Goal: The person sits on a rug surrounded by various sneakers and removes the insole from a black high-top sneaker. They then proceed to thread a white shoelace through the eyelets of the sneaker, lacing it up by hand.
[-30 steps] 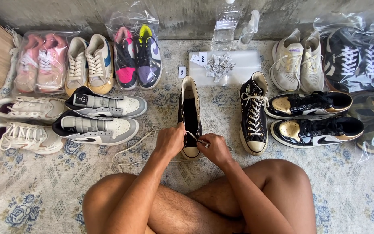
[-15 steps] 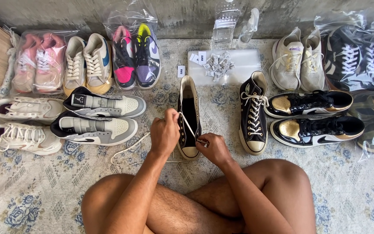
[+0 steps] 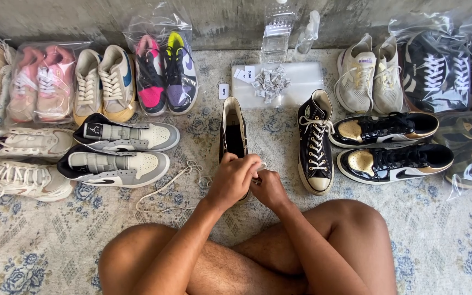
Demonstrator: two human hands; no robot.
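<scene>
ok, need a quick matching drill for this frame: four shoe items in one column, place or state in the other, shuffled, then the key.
Things:
1. black high-top under the hands
2. laced black high-top
3. pink sneakers
4. loose white lace

Places or states:
A. bagged in clear plastic, far left by the wall
B. trailing on the rug left of the hands
C. standing alone right of the hands
D. both hands at its toe end

Pairs: 1-D, 2-C, 3-A, 4-B

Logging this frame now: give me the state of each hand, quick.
Left hand: closed, gripping the black high-top sneaker at its laces.
Right hand: fingers curled at the same sneaker's lace; exact grip cannot be told.
</scene>
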